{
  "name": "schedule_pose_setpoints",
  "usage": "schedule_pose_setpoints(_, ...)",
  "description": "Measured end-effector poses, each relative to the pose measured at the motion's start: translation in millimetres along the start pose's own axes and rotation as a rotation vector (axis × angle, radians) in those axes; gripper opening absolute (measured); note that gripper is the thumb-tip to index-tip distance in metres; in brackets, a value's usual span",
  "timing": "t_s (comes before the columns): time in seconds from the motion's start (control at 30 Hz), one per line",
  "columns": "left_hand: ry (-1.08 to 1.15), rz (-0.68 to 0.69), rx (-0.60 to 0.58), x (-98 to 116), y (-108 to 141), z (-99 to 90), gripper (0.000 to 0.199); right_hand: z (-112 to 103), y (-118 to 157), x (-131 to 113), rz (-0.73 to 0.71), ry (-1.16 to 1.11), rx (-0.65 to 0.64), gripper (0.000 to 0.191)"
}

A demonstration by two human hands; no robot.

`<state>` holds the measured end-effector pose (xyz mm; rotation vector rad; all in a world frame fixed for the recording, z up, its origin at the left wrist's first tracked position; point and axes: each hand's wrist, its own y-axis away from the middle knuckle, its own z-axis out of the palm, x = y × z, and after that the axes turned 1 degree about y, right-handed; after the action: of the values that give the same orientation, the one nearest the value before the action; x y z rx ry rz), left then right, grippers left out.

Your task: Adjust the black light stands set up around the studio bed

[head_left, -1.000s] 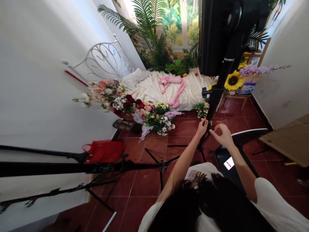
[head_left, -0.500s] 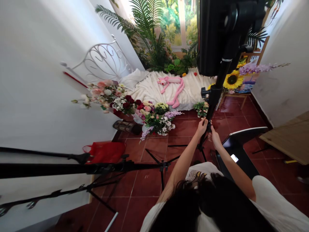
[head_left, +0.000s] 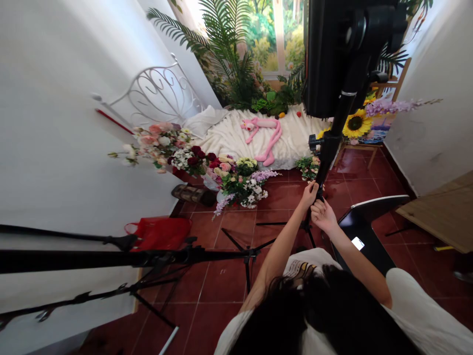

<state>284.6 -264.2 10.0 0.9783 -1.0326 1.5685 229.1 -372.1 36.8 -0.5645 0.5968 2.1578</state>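
In front of me rises a black light stand [head_left: 330, 148], its bulky dark head [head_left: 325, 59] at the top of the view. My left hand [head_left: 309, 194] is wrapped round the lower pole. Just below it, my right hand [head_left: 323, 215] is closed, its fingers curled against the pole's lower joint. Whatever small part lies under those fingers is hidden. A black knob [head_left: 316, 143] sticks out from the pole higher up. The stand's legs [head_left: 306, 227] spread on the floor behind my forearms.
Left lies another black tripod stand [head_left: 207, 255], near a red bag [head_left: 162, 234]. Bouquets [head_left: 236, 180] stand before a cream-draped bed [head_left: 221, 135] holding a pink plush toy [head_left: 268, 130]. Right are a black chair [head_left: 364, 227] with a phone [head_left: 357, 243], a wooden board [head_left: 443, 207] and sunflowers [head_left: 356, 123].
My right hand has turned and shifted slightly left and down, its curled fingers now in front of the pole. My left hand keeps its grip in the same place.
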Motion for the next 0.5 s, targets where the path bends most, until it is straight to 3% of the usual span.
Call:
schedule_pose_setpoints(0.17, 0.098, -0.124, 0.028, 7, 2, 4.3, 0.075, -15, 0, 0, 0.117, 0.136, 0.067, 0.067)
schedule_pose_setpoints(0.3, 0.217, -0.282, 0.082, 8, -3, 9.9, 0.082, -22, 6, -2, -0.004, 0.239, 0.214, 0.066)
schedule_pose_setpoints(0.5, 0.214, -0.304, 0.114, 5, -6, 11.4, 0.077, -18, 16, -12, -0.169, 0.494, 0.311, 0.067)
